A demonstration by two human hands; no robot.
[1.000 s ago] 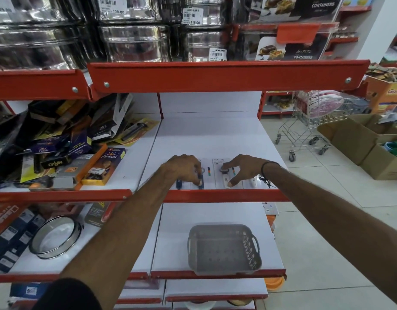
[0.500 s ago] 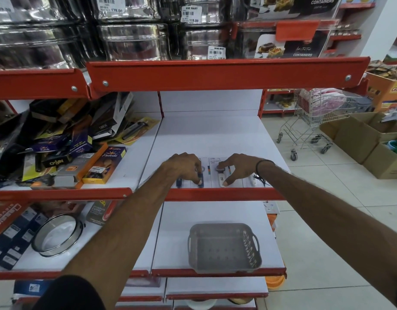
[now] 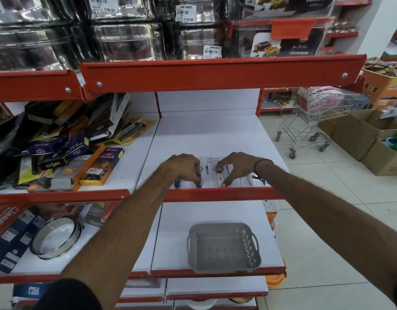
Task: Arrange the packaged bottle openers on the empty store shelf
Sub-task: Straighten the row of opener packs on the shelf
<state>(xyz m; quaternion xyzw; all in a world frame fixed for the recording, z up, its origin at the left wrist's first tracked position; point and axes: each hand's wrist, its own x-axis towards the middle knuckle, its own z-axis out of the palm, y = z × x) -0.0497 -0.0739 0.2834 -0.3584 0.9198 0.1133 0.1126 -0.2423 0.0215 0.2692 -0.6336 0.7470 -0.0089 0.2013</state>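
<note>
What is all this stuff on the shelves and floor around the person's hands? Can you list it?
packaged bottle openers: about four, white cards, blue and white handles; front of middle shelf
basket: one, grey, empty; shelf below
steel containers: many, silver; top shelf
boxed goods: jumbled pile, mixed colours; left of openers
round sieve: one, metal; lower left shelf
shopping trolley: one, wire; floor at right
cardboard boxes: several, brown; far right floor
left hand: on blue-handled packs
right hand: on white-handled pack
</note>
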